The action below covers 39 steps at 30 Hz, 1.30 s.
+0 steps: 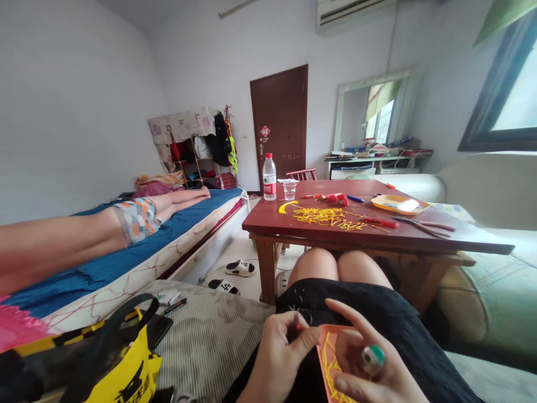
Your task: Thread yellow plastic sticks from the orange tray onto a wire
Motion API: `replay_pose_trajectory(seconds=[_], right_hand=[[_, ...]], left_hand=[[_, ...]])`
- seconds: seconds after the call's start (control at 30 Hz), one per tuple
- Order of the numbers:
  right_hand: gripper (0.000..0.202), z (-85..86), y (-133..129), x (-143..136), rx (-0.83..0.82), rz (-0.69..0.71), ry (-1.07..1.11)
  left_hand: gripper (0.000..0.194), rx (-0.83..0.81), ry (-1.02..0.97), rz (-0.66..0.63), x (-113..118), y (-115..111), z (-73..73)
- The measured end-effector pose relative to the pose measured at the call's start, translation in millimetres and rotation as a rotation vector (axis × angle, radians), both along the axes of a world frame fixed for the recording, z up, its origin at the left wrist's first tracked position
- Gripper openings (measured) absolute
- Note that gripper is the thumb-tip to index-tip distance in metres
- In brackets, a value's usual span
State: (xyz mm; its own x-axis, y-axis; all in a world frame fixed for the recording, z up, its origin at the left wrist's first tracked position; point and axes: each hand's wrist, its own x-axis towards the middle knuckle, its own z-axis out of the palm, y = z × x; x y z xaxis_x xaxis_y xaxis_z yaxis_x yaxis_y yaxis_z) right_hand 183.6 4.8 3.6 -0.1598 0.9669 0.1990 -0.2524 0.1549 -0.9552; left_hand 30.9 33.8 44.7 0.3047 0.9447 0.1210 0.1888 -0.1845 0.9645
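Observation:
My left hand (282,350) is over my lap, thumb and fingers pinched together. A small red tip (298,326) shows between its fingers; the rest is hidden. Beside it my right hand (377,358) has the forefinger stretched out and the other fingers curled around an object with a green and white round end (373,359). The object's kind cannot be made out. Under the hands a shallow orange tray (324,350) rests on my lap, partly covered by the right hand. Thin yellow strips (331,372) lie in it.
A red-brown table (260,215) bears a pile of yellow strips (319,215), a bottle (269,179), a plastic cup (289,190), long-handled pliers (423,225) and an orange plate (380,201). A yellow bag (138,364) sits left. A person (96,229) lies on the bed.

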Motion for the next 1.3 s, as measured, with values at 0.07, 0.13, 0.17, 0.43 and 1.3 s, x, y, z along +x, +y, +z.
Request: replay_pose_trajectory(seconds=[0.07,0.13,0.17,0.43,1.3], right_hand=[[0.068,-4.2,-2.2,-1.4,0.167,-0.207,-0.212],[0.067,-8.6,-3.7,-3.4,0.270,-0.291,-0.337],[0.067,-10.7,-4.0,-4.5,0.294,-0.301,-0.373],[0.055,0.2,-1.3,21.0,0.451,-0.394,-0.629],[0.013,-21.1,24.4,38.2,-0.125,-0.106,-1.015]], left_hand=[[0.044,-0.077,-0.088,-0.077,-6.3,-3.7,-0.3],[0.044,-0.145,-0.141,-0.148,-10.7,-9.5,0.8],[0.043,-0.176,-0.144,-0.184,-11.7,-12.8,1.8],[0.017,-0.157,-0.015,0.030,-6.7,-18.0,5.6],[0.026,-0.536,-0.373,-0.168,-12.5,-21.6,-32.9]])
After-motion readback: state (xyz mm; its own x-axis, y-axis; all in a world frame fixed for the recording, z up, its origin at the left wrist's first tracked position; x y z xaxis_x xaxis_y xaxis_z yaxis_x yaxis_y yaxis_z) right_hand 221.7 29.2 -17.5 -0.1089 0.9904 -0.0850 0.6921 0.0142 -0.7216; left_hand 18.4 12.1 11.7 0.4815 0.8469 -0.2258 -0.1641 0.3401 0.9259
